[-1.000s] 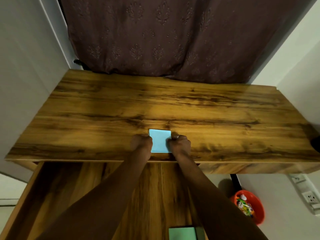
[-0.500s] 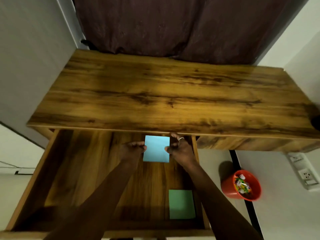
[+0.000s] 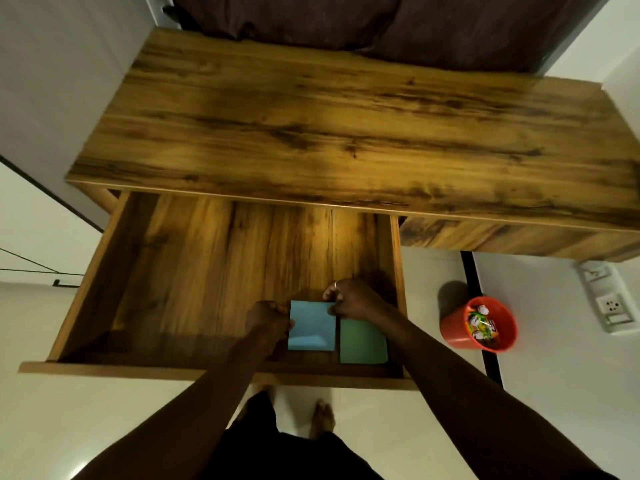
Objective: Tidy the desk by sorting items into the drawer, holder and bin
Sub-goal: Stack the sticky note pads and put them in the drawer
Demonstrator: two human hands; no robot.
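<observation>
A blue notepad (image 3: pixel 311 325) is low in the open wooden drawer (image 3: pixel 100 271), near its front right corner. My left hand (image 3: pixel 266 317) pinches the pad's left edge and my right hand (image 3: pixel 353 299), with a ring on one finger, pinches its upper right corner. A green notepad (image 3: pixel 362 342) lies flat on the drawer floor just right of the blue one, partly under my right wrist. I cannot tell whether the blue pad touches the drawer floor. The wooden desk top (image 3: pixel 346 126) lies beyond the drawer.
An orange bin (image 3: pixel 479 323) holding wrappers stands on the white floor to the right of the drawer. A wall socket (image 3: pixel 611 306) is at the far right. A dark curtain (image 3: pixel 346 19) hangs behind the desk. My feet (image 3: pixel 322 417) show below the drawer front.
Both hands carried the blue notepad off the desk top, over the front edge and down into the drawer, beside the green notepad. The view tilted downward.
</observation>
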